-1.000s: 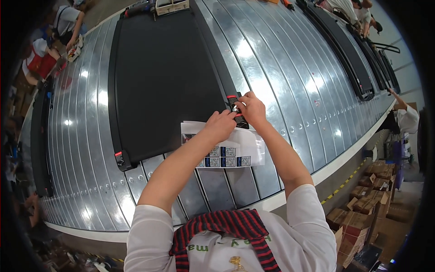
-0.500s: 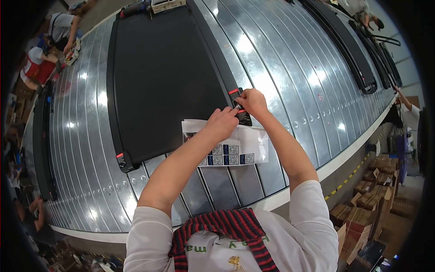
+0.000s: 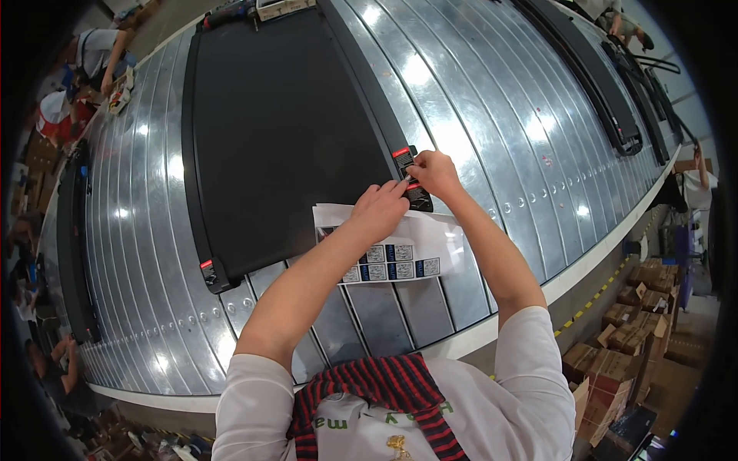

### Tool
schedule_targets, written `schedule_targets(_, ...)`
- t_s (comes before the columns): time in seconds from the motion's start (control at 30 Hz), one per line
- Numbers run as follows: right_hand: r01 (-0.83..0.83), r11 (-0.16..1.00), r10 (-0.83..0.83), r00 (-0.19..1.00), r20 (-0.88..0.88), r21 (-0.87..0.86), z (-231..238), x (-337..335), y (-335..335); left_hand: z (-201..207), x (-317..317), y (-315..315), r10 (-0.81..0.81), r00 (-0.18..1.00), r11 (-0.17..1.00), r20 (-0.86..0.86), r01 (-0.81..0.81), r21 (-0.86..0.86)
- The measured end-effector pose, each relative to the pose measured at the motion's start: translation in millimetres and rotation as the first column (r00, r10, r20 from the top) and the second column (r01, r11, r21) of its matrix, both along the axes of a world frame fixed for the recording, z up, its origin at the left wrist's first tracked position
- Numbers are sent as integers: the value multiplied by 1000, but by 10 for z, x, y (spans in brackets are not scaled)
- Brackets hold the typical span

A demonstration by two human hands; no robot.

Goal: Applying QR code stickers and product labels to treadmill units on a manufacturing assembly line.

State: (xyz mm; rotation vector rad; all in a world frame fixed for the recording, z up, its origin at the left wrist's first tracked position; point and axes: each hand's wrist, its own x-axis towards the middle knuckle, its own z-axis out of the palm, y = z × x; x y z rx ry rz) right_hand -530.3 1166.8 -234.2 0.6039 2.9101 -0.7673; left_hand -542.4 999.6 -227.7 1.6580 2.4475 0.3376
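A black treadmill deck lies on the metal rollers in front of me. My right hand is pinched at its near right corner, beside a black label with a red strip. What the pinch holds is too small to name. My left hand reaches the same corner, fingers bent together and tips touching close to the right fingertips. Another black and red label sits just below them. Under my left hand and wrist lies a white sheet of printed stickers, partly covered. The near left corner cap bears a similar label.
More black decks lie along the roller table, one at the left and one at the far right. A parts box stands at the deck's far end. Cardboard boxes are stacked beyond the right edge. Other people work around the table.
The deck, sheet and both my hands appear slightly farther right in the picture. My fingers stay together at the corner. At the left, co-workers have shifted their posture.
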Motion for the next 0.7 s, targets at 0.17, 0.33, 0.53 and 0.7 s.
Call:
schedule_targets(0.17, 137, 907, -201, 972, -125, -398, -116, 64, 94, -63, 35, -108, 37, 988, 992, 148, -54, 110)
schedule_targets(0.33, 164, 872, -190, 982, -9, -462, -152, -11, 196, 29, 143, -244, 45, 992, 992, 120, -59, 112)
schedule_targets(0.53, 67, 976, -74, 997, -30, -210, -129, -53, 181, 230, 329, -486, 77, 978, 994, 194, -90, 56)
schedule_targets(0.7, 150, 965, -133, 987, 95, -215, -77, -76, 188, 313, 424, -544, 104, 978, 991, 179, -118, 65)
